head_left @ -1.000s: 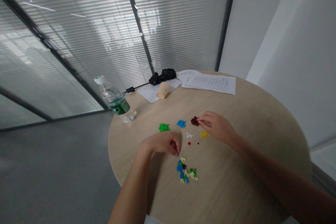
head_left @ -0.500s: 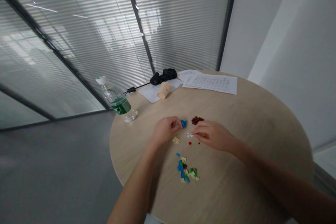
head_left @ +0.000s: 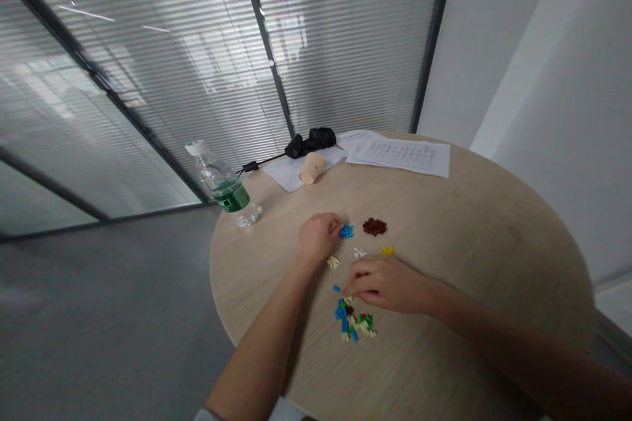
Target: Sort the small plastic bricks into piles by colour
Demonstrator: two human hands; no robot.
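My left hand (head_left: 317, 238) is closed, with its fingertips at the edge of a small pile of blue toy bricks (head_left: 347, 231). Whatever those fingers may pinch is too small to make out. Below it lie some cream bricks (head_left: 334, 262). My right hand (head_left: 380, 284) has its fingers bent and pressed together, tips just above a mixed heap of bricks (head_left: 344, 319) in blue, green, cream and brown. A single blue brick (head_left: 336, 289) lies right beside those fingertips. Anything within that grip is hidden.
Piles of brown bricks (head_left: 374, 227), white bricks (head_left: 360, 253) and yellow bricks (head_left: 388, 250) sit on the round table (head_left: 484, 230). Farther back are a water bottle (head_left: 228, 192), a tipped paper cup (head_left: 312, 168), printed sheets (head_left: 402, 155) and a black bundle (head_left: 316, 140) with a cord.
My right hand has moved nearer and to the left, from the white bricks to the top of the mixed heap, uncovering the yellow pile. My left hand stays by the blue pile.
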